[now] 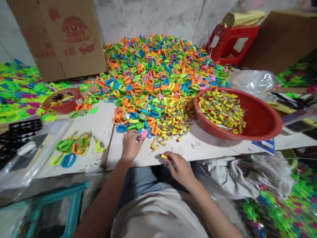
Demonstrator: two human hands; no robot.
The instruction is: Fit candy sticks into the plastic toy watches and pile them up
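Observation:
My left hand (131, 144) reaches to the near edge of a large pile of colourful toy watches (148, 82), its fingers at a pink watch (143, 133). My right hand (179, 168) pinches a small yellow candy tube with a red end (163, 156) just above the white table (148, 160). Several loose tubes (154, 149) lie between the hands, in front of a heap of the same tubes (173, 119). On the left of the table rests a small group of watches with tubes beside them (74, 145).
A big red basin (262, 132) with yellow tubes stands at the right. Farther left are a small red bowl (65, 107) and a cardboard box (61, 43). A red stool (232, 43) is at the back right, a teal stool (74, 205) at the lower left.

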